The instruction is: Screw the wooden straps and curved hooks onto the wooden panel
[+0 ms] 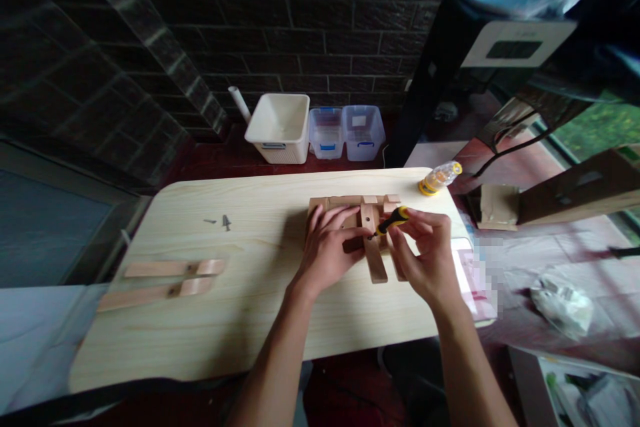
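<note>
A yellow-and-black screwdriver (393,219) is pinched in the fingers of my right hand (425,250), tilted so its tip points down and left at a wooden strip (376,261). That strip lies across a brown wooden assembly (320,202) with a dark hole showing in its upper part. My left hand (327,243) grips the assembly from the left. Its thumb and fingertips reach close to the screwdriver's tip; whether they hold a screw there is too small to tell. A second strip (392,203) is partly hidden behind my right hand.
Several dark screws (227,221) and two loose wooden strips (175,268) lie on the left of the pale table (240,327). A clear container with yellow ends (440,179) stands at the back right corner. Beyond are a white bin (279,127) and two clear plastic boxes (363,133).
</note>
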Demonstrator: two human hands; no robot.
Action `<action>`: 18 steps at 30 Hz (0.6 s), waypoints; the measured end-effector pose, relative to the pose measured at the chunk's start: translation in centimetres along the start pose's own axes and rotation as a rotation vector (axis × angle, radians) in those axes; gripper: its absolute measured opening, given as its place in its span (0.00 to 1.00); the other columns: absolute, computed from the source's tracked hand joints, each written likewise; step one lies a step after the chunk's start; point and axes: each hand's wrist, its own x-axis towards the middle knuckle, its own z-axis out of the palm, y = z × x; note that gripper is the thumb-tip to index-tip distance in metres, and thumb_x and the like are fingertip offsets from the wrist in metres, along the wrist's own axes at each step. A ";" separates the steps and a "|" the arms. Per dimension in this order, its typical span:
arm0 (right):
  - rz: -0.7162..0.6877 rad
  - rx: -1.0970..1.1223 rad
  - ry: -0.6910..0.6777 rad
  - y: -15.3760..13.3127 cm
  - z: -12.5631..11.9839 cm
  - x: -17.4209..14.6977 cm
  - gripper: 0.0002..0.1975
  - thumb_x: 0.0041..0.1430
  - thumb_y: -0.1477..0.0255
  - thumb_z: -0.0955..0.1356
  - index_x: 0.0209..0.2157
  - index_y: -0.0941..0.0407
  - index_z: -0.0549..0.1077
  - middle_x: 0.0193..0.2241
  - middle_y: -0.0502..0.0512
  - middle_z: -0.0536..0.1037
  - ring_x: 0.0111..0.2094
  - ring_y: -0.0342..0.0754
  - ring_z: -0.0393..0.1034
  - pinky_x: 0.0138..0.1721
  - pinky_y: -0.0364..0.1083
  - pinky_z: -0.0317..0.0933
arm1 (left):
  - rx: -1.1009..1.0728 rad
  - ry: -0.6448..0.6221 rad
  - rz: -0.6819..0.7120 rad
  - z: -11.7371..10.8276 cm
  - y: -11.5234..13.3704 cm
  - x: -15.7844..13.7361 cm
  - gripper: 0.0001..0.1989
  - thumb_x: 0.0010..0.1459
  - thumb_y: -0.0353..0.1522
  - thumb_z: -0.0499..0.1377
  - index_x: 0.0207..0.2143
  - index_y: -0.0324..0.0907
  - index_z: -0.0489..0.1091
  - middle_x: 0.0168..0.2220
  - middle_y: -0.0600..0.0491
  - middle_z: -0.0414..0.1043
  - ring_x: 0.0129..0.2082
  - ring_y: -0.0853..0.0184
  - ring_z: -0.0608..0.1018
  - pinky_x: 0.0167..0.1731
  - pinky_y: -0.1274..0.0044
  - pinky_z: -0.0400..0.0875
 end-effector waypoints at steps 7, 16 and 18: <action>-0.021 -0.038 0.011 0.1 0.2 -0.1 0.18 0.71 0.67 0.72 0.57 0.45 0.66 0.54 0.59 0.79 0.52 0.55 0.82 0.56 0.61 0.78 | -0.009 0.001 0.000 0.0 0.0 0.0 0.10 0.60 0.35 0.72 0.45 0.58 0.84 0.69 0.58 0.72 0.69 0.55 0.71 0.77 0.50 0.45; -0.013 -0.016 0.000 0.1 0.2 0.0 0.17 0.71 0.68 0.72 0.56 0.45 0.66 0.53 0.58 0.79 0.51 0.54 0.83 0.54 0.60 0.79 | -0.009 -0.002 -0.004 -0.1 0.1 0.0 0.10 0.60 0.36 0.73 0.44 0.57 0.84 0.68 0.58 0.72 0.69 0.54 0.71 0.77 0.49 0.45; -0.011 -0.015 0.009 0.1 0.2 0.0 0.17 0.71 0.68 0.72 0.56 0.45 0.65 0.53 0.58 0.80 0.50 0.53 0.83 0.53 0.59 0.79 | -0.009 0.001 -0.002 -0.1 0.1 0.0 0.10 0.60 0.35 0.73 0.44 0.57 0.84 0.68 0.58 0.72 0.69 0.54 0.70 0.77 0.49 0.45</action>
